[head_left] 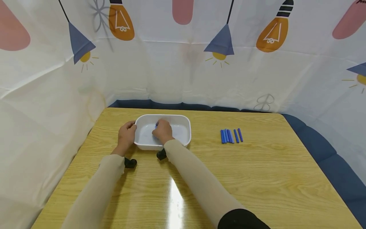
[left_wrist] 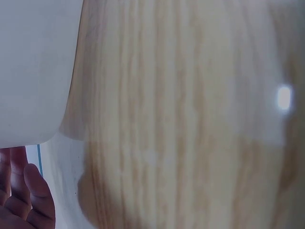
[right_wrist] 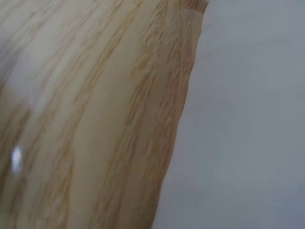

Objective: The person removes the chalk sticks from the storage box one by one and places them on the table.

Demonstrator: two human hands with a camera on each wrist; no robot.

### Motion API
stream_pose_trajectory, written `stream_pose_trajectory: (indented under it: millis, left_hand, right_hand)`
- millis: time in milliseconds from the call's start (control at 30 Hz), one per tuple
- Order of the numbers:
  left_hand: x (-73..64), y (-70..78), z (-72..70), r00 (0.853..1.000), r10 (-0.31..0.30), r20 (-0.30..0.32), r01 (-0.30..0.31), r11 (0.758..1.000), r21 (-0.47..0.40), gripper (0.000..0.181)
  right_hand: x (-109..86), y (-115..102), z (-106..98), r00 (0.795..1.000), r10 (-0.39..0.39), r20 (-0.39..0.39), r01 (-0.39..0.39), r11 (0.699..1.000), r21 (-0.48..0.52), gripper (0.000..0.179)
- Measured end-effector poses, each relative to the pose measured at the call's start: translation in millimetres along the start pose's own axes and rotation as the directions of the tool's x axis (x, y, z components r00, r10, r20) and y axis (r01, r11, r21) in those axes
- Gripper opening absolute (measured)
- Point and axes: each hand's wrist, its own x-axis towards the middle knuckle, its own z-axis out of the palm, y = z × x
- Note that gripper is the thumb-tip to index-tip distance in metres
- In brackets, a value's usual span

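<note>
On the table, a white rectangular tray (head_left: 183,118) stands with its long side toward me. My left hand (head_left: 126,135) is at the tray's left end, fingers against the outer wall; in the left wrist view the fingers (left_wrist: 18,174) reach to the tray wall and partly pass behind it. My right hand (head_left: 163,131) is inside the tray, fingers curled and pinching a small blue stick (head_left: 156,124), mostly covered by the hand. The right wrist view has only the tray's white side (right_wrist: 243,124) and wood grain, with no hand in it.
To the right of the tray, several slim blue sticks (head_left: 227,136) lie roughly side by side on the wooden table (head_left: 274,171). A white patterned cloth (head_left: 171,70) hangs behind and at both sides. Dark blue padding (head_left: 320,149) borders the table's right edge.
</note>
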Motion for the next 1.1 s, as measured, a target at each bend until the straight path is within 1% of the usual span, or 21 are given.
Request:
stream_pose_trajectory:
  millis: [200,333,467,567,733,800,867,967,1100]
  left_hand:
    - [-1.8,0.6,-1.7,1.0,-0.007,0.009,0.007,1.0,0.0,0.049]
    - [-3.3,1.9,-2.7,1.0,-0.005,0.008,0.005,1.0,0.001,0.049]
    - [-3.5,2.3,-3.0,1.0,0.006,0.01,-0.006,1.0,0.0,0.05]
    - [-3.4,1.5,-2.7,1.0,0.009,0.012,-0.009,1.0,0.0,0.049]
    - [-4.2,0.4,-0.4,1.0,0.005,0.008,-0.005,1.0,0.005,0.049]
    - [-4.7,0.7,0.2,1.0,0.006,0.005,-0.006,1.0,0.005,0.048]
    - [-5.0,1.4,0.4,1.0,0.007,0.004,-0.007,1.0,0.006,0.048]
    - [-5.5,2.9,-0.2,1.0,0.012,0.004,-0.012,1.0,0.009,0.049]
    - [-5.5,3.7,-1.0,1.0,0.011,0.006,-0.011,1.0,0.008,0.049]
  right_hand:
    - [-1.0,-2,0,1.0,-0.012,-0.025,0.013,1.0,0.024,0.033]
    - [-1.3,-3,0,0.998,-0.031,-0.06,0.036,0.997,0.07,0.033]
    - [-1.3,-2,0,0.997,-0.032,-0.07,0.041,0.991,0.13,0.033]
    - [-0.8,-1,0,0.998,-0.01,-0.059,0.02,0.982,0.187,0.032]
    - [-0.4,0,-5,0.999,0.045,-0.023,-0.035,0.949,0.314,0.033]
    - [0.0,1,-8,0.999,0.048,0.001,-0.045,0.936,0.35,0.033]
    - [0.5,3,-11,0.999,0.04,0.019,-0.044,0.931,0.362,0.033]
    - [2.1,7,-17,0.999,0.027,0.032,-0.036,0.933,0.359,0.034]
    - [3.4,9,-25,0.998,0.05,0.048,-0.064,0.931,0.359,0.035]
